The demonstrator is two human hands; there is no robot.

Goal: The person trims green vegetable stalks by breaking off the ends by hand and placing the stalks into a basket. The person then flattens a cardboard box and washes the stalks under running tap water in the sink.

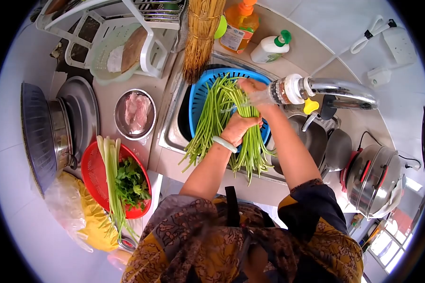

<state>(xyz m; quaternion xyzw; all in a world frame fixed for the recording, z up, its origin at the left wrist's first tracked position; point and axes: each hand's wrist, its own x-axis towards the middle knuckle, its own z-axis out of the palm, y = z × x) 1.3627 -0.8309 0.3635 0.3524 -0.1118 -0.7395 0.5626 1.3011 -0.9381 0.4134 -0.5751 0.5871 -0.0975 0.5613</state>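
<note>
A big bundle of long, thin green vegetable stems (211, 115), which look like garlic scapes, bends over the sink and a blue slotted basket (193, 101). My left hand (240, 128), with a pale bangle at the wrist, is closed around the middle of the bundle. Its cut ends fan out toward me over the counter edge. Farther up, my right hand (254, 92) closes on the bent top of the bundle, beneath the faucet nozzle (282, 90). Running water blurs part of its fingers.
Left of the sink are a bowl of raw meat (138, 113) and a red basket (92, 162) holding celery. A straw brush (200, 42), an orange soap bottle (240, 28) and a white pump bottle (270, 49) stand behind. A pan (309, 141) lies at right.
</note>
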